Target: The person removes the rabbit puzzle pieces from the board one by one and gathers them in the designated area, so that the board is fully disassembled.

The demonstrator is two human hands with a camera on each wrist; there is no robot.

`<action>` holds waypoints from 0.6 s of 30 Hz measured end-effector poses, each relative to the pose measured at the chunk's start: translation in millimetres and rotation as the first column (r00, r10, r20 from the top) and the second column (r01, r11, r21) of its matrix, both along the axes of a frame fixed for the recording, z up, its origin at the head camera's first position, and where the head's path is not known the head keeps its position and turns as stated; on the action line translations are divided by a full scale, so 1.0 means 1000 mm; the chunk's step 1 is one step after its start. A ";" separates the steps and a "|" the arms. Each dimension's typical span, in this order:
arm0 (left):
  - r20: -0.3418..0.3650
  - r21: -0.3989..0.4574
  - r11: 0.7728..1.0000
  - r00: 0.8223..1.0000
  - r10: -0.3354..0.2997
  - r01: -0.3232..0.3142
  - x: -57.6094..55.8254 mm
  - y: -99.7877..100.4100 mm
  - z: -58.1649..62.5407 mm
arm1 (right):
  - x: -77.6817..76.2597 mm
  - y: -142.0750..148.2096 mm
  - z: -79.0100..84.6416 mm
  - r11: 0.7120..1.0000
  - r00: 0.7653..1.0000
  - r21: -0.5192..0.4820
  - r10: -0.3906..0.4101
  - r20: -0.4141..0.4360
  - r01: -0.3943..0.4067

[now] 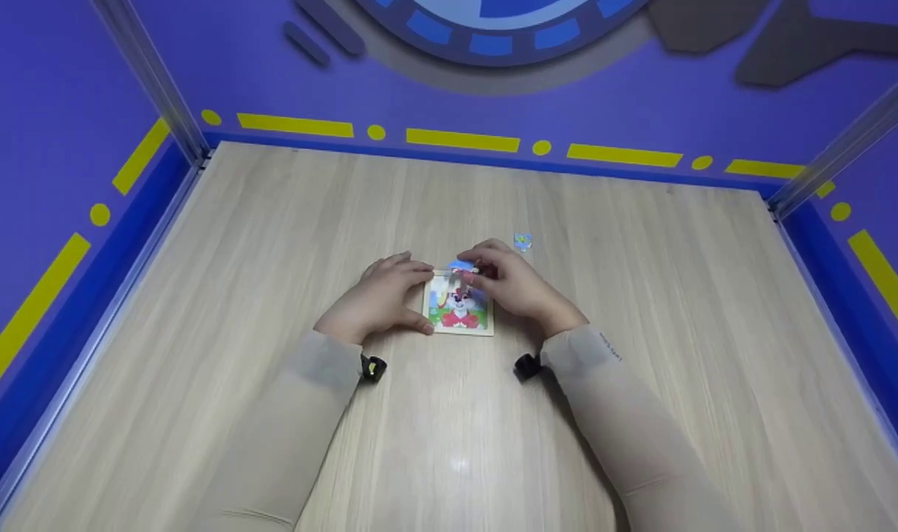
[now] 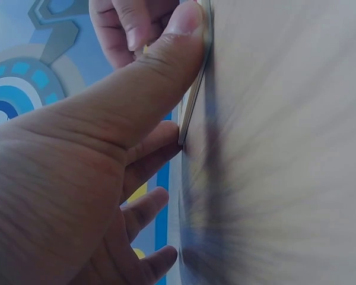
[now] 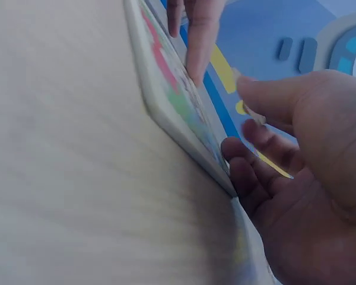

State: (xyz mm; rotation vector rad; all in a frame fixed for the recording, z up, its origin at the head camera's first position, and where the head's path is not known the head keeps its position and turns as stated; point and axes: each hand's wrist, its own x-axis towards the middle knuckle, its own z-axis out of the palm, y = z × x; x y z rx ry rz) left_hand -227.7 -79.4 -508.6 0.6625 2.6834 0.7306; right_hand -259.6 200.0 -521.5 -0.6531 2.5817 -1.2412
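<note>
A small framed jigsaw puzzle (image 1: 460, 319) with a cartoon animal in red lies on the table in front of me. My left hand (image 1: 384, 295) holds its left side, thumb at the near corner and index finger at the far one; the other fingers spread out beyond. Over the puzzle's far right part, my right hand (image 1: 512, 284) pinches a small puzzle piece (image 3: 254, 114) between thumb and index finger. The piece is seen edge-on in the right wrist view, its printed face hidden. The right hand's lower fingers touch the frame's edge.
A loose blue and yellow puzzle piece (image 1: 523, 241) lies on the wooden table (image 1: 449, 443), just beyond the right hand. Blue-purple walls (image 1: 449, 103) with yellow markings enclose the table at the back and both sides. Dark wrist cameras (image 1: 526, 367) hang at both sleeves.
</note>
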 end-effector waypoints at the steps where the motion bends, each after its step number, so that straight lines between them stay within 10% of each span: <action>1: 0.002 0.000 1.000 1.000 0.002 -0.002 0.000 0.000 0.001 | -0.001 0.002 0.000 1.000 1.000 -0.013 -0.007 0.000 0.007; 18: 0.000 -0.002 1.000 1.000 0.001 -0.001 0.001 0.001 -0.001 | -0.011 0.028 0.002 0.992 0.993 -0.045 -0.118 0.001 0.118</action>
